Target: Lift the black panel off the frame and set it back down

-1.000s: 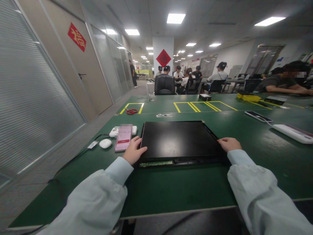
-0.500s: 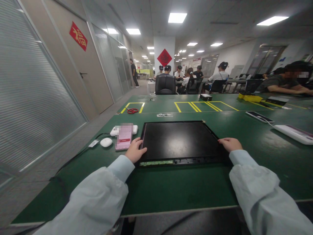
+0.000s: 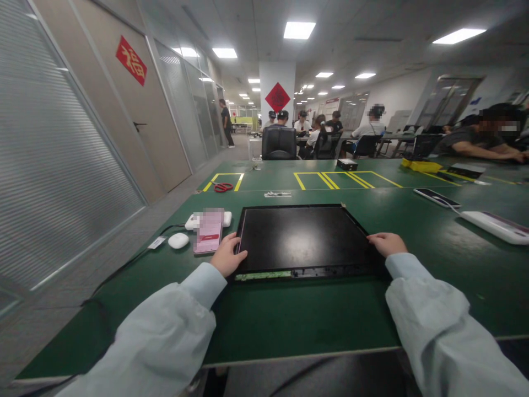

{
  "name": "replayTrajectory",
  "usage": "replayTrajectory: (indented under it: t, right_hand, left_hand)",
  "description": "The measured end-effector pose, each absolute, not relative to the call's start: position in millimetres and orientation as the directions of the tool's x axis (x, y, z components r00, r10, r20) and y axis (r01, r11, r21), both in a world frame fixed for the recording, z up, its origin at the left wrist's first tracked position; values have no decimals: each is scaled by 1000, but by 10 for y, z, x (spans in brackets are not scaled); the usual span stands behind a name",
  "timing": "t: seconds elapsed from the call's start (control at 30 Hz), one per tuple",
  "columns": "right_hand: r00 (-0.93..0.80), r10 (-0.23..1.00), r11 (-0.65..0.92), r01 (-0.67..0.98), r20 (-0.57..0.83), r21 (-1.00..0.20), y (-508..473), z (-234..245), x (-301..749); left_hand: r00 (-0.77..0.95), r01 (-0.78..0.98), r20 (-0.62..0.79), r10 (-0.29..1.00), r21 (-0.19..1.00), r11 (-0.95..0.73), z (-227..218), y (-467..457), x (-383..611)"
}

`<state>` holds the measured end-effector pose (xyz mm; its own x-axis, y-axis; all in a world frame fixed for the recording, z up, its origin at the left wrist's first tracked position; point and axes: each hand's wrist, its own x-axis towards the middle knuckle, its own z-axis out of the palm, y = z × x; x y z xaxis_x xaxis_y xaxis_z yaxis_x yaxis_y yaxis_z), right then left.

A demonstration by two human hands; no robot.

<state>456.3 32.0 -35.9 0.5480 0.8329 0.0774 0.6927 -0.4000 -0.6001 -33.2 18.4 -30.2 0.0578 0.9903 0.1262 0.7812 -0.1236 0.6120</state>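
Observation:
A flat black panel lies on the green table in front of me, a strip of green circuit board showing along its near edge. My left hand grips the panel's near left corner, thumb on top. Over on the other side, my right hand is curled over the panel's right edge near the front corner. Both arms wear pale sleeves.
A pink phone, a white earbud case and a white charger with a cable lie left of the panel. Red scissors sit farther back. A phone and a white device lie at right. Several people sit at tables behind.

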Motion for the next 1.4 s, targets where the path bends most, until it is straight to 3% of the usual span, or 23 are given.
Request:
replayTrajectory:
  t: [0.27,0.4,0.53,0.63,0.83,1.07,1.4]
  right_hand:
    - [545,833,-394,704,94,-591,310,-355,4547]
    - [553,827,-403,709,102,-580,294,-345,4547]
    - [560,821,-398,703,113,-589,296,-360,4556]
    - [557,821,-387,706,127,-593,309,-388,4570]
    - [540,833,-381,717,120,-583,329,-425,4598]
    - [533,840,-392,720,97,-572,317,-389,4567]
    - [497,861,-364,752,111,-549,320,-394,4545]
  left_hand:
    - [116,789,127,985,591,-169,-284,129,-303]
    - [184,813,172,968,526,-249,-208,77,-326]
    - [387,795,210,898,418,-440,-96,50,-394]
    - [511,743,161,844,411,-528,-45,51,-427]
    - [522,771,110,846,363,-523,3,61,-424]
    - [583,728,148,799,340,-595,25,47,-430]
    - [591,668,195,783,426,-610,13,40,-414]
